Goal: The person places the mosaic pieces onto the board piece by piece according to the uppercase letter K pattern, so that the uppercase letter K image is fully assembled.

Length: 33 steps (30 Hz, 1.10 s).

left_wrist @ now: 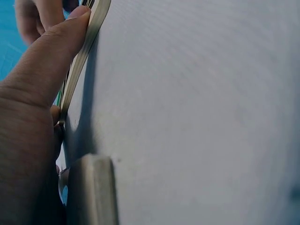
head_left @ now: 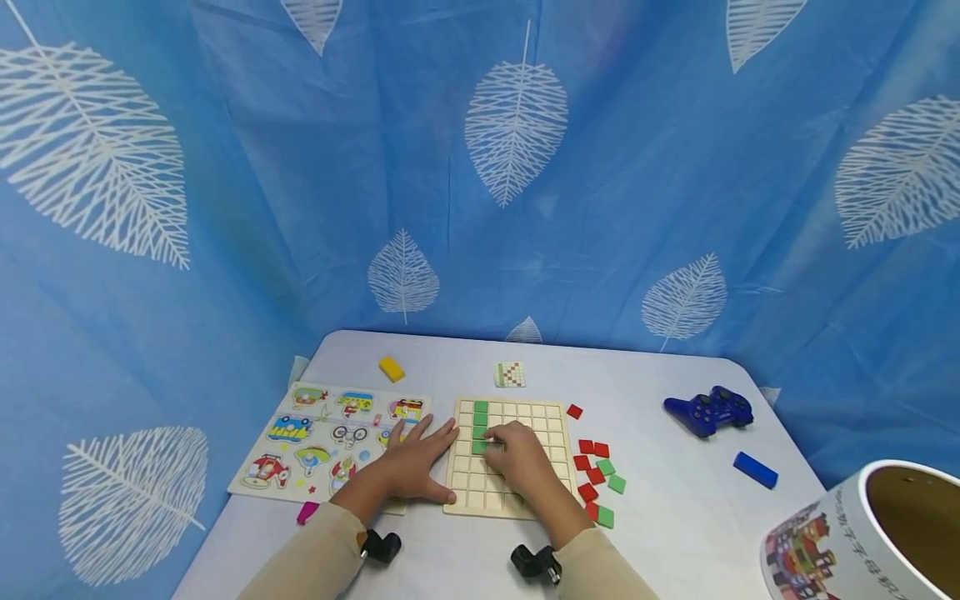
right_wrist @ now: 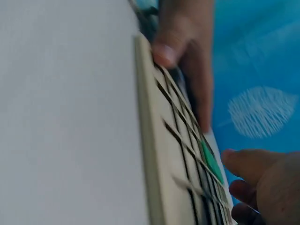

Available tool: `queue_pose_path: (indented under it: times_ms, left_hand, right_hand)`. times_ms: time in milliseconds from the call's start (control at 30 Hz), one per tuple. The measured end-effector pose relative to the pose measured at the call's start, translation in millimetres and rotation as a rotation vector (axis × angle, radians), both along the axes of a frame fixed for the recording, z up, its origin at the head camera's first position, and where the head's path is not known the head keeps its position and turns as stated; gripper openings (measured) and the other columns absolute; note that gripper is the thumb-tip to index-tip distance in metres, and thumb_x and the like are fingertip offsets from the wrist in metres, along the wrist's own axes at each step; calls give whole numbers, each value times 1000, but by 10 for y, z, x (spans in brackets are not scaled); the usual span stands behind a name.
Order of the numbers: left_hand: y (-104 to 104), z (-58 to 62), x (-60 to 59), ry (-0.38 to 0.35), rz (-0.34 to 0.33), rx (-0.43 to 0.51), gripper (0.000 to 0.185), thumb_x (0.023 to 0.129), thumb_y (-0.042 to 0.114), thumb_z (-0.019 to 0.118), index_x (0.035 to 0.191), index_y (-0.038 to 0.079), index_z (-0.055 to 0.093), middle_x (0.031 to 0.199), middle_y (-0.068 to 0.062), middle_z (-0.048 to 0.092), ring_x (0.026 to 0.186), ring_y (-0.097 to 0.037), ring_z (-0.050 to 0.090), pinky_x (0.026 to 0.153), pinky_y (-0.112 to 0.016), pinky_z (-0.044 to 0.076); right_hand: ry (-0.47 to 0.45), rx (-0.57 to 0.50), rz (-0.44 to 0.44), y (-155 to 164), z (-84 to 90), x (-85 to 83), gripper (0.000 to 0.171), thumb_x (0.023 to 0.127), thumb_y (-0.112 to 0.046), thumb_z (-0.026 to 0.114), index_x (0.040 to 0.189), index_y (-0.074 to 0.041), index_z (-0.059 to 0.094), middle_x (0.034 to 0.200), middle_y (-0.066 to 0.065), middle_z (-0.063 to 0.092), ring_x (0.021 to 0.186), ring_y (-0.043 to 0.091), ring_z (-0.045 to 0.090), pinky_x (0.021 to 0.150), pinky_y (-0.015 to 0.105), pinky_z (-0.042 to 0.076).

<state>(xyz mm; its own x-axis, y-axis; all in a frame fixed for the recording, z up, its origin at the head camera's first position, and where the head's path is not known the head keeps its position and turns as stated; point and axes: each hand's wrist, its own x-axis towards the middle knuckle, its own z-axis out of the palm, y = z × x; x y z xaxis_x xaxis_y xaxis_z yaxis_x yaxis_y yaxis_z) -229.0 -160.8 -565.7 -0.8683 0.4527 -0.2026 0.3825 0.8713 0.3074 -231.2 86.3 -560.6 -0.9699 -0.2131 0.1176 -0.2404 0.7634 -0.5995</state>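
A wooden grid board lies mid-table, with a column of green tiles in its upper left cells. My left hand rests at the board's left edge, fingers spread; in the left wrist view its thumb touches the board's edge. Over the grid, my right hand has curled fingers, with fingertips at the lowest green tile. The right wrist view shows the right thumb close by a green tile; the other fingers are partly hidden. Loose red tiles and green tiles lie right of the board.
A picture puzzle board lies left of the grid. Behind are a small pattern card and a yellow block. To the right are a blue game controller, a blue block and a large white mug.
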Motion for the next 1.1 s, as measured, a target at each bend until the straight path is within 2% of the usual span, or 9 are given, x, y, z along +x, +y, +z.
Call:
queue_pose_path:
  times_ms: [133, 233, 333, 400, 500, 600, 800, 967, 1100]
  left_hand:
    - [-5, -28, 1, 8, 0, 1, 121, 70, 87, 72, 167, 30, 28, 176, 11, 17, 164, -31, 5, 125, -71, -4]
    - [-5, -6, 16, 10, 5, 1, 120, 71, 86, 73, 167, 29, 28, 176, 11, 17, 164, -32, 5, 125, -71, -3]
    - [-14, 27, 30, 9, 4, 3, 120, 71, 86, 72, 167, 29, 28, 176, 11, 17, 164, -32, 5, 125, -71, -2]
    - [-24, 43, 32, 11, 2, 5, 119, 72, 85, 72, 167, 29, 28, 176, 11, 17, 164, -32, 5, 125, -71, -2]
    - [-36, 56, 29, 12, 4, 9, 119, 72, 85, 72, 167, 28, 29, 176, 10, 18, 164, -32, 5, 125, -71, -2]
    - [-30, 37, 29, 8, 1, 11, 119, 72, 85, 72, 167, 28, 29, 176, 10, 18, 164, -32, 6, 125, -71, -2]
    - [-16, 7, 14, 3, 4, 6, 120, 71, 87, 71, 167, 30, 28, 176, 12, 16, 164, -31, 4, 125, -71, -3]
    - [-14, -15, 2, -1, 8, -2, 120, 70, 87, 71, 167, 31, 27, 176, 13, 16, 164, -30, 4, 125, -70, -4]
    - [-3, -25, 6, -1, 5, -2, 121, 70, 88, 71, 167, 31, 27, 176, 13, 16, 164, -30, 4, 125, -70, -5]
  right_hand:
    - [-38, -39, -163, 591, 61, -16, 25, 93, -18, 77, 117, -11, 75, 108, 6, 69, 102, 24, 64, 90, 47, 56]
    - [-165, -9, -262, 1127, 99, 6, 23, 94, -19, 77, 114, -8, 72, 107, 9, 67, 98, 26, 62, 88, 47, 56]
    - [-288, 33, -264, 1528, 89, 58, 18, 93, -19, 77, 108, -10, 71, 105, 8, 66, 96, 26, 58, 87, 47, 54]
    - [-319, 41, -234, 1682, 57, 86, 14, 93, -19, 76, 105, -13, 72, 108, 6, 66, 99, 25, 57, 93, 51, 53]
    - [-305, 51, -206, 1798, -5, 92, 13, 96, -20, 74, 107, -14, 74, 111, 8, 65, 100, 26, 58, 95, 54, 52]
    - [-296, 67, -200, 1868, -22, 99, 22, 96, -21, 73, 116, -12, 75, 116, 11, 65, 104, 28, 60, 98, 58, 52]
    - [-339, 67, -197, 1924, 9, 133, 30, 93, -15, 75, 122, -11, 74, 125, 12, 64, 109, 30, 59, 102, 59, 52]
    - [-332, 56, -202, 1884, 33, 114, 22, 92, -13, 75, 114, -9, 72, 115, 11, 65, 104, 29, 59, 98, 57, 53]
    - [-334, 14, -253, 1856, 48, 106, 15, 92, -12, 75, 104, -9, 66, 100, 8, 63, 94, 26, 57, 82, 44, 51]
